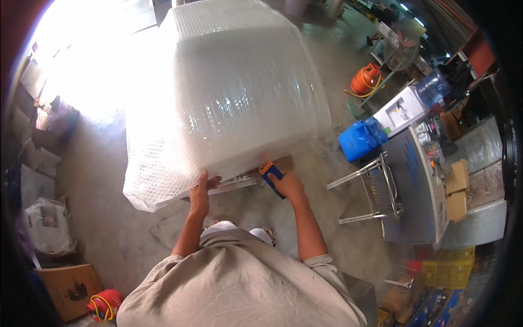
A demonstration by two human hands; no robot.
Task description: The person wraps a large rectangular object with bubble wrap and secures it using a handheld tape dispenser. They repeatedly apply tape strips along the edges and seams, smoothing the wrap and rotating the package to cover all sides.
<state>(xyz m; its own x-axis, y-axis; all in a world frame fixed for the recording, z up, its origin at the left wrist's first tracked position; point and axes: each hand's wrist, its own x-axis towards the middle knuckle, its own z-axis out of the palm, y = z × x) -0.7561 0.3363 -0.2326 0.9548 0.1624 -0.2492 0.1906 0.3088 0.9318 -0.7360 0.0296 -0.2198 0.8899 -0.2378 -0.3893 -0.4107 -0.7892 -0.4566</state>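
Left hand: the bare left hand is at the near edge of the wrapping, thumb up against the plastic, fingers bent beneath; I cannot tell whether they pinch it. Steady pressure here would best keep the edge from creeping.
Right hand: the bare right hand has its fingers clamped round a dark-blue and orange block-shaped tool (its working end is too blurred to judge). Holding it square to the edge, clear of the left fingers, seems wise.
Wrapped bundle: the big, boxy bundle in clear bubble wrap sits straight ahead of the person, its near edge between both hands; smoothing the film taut there should help.
Loose corner: the wrap sags outward at the bundle's near left corner and could snag or fold under.
Chair side: a silver metal-framed chair sticks its legs toward the bundle, narrowing the right side, against a long grey table.
Farther right: a blue plastic jerrycan, a white water dispenser, then an orange gas cylinder with yellow hose near a tall standing fan.
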